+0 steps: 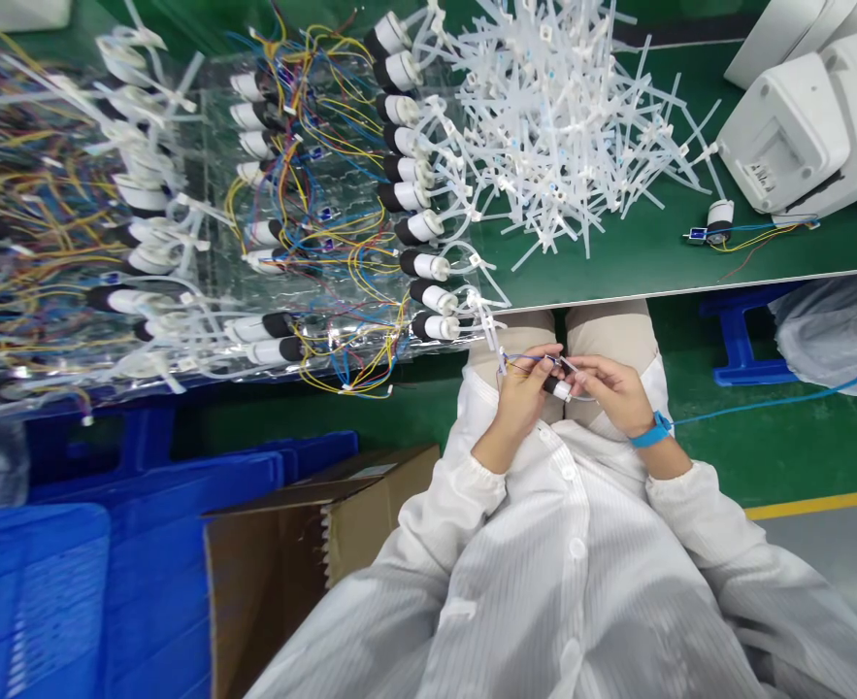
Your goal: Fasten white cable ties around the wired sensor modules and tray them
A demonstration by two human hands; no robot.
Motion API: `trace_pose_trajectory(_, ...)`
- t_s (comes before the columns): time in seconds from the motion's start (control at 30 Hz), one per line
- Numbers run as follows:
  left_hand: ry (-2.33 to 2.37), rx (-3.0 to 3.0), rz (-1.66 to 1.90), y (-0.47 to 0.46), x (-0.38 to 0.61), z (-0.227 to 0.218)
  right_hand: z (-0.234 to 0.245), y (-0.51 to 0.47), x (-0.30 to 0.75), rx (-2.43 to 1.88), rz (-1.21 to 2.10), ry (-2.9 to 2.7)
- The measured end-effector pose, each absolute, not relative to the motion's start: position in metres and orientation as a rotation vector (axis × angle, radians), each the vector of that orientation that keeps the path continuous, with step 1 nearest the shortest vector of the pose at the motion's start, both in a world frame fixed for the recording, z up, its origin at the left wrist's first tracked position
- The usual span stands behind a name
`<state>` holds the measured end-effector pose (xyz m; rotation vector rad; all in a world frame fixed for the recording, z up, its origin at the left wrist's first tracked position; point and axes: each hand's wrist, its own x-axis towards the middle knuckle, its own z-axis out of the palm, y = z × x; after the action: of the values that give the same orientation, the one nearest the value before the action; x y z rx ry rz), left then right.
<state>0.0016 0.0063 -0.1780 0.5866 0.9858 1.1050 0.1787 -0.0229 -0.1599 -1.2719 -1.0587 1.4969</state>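
Over my lap, my left hand (522,393) is closed on a small black-and-white cylindrical pump (558,388) with thin wires (519,361) trailing out to its left. A small metallic part (554,360) shows at my left fingertips. My right hand (615,390) is closed too, its thumb and finger pinching a short translucent tube (568,365) beside the pump. Fingers partly cover the pump, so I cannot tell whether the tube is joined to it. A blue strap (652,430) with a cord circles my right wrist.
Rows of similar wired pumps (422,229) lie on clear plastic at the left of the green table (617,267). A heap of translucent tubes (559,116) lies mid-table. White housings (792,136) and a single pump (720,219) are at right. Below left stands a cardboard box (370,515).
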Motion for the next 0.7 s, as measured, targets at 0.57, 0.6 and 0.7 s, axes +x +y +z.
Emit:
trace_pose_trajectory(0.57,0.987,0.687,1.086,0.0043,0.0023,-0.1746,-0.1587,-0.0245,0.1751,-1.291,1.442,-1.073)
trace_pose_trajectory(0.6,0.986,0.698,1.088,0.0043,0.0024,-0.1743,-0.1586,-0.0246,0.1745,-1.296,1.433,-1.074)
trace_pose_trajectory(0.7,0.992,0.722,1.093,0.0043,0.0025,-0.1731,-0.1585,-0.0249,0.1722,-1.324,1.398,-1.079)
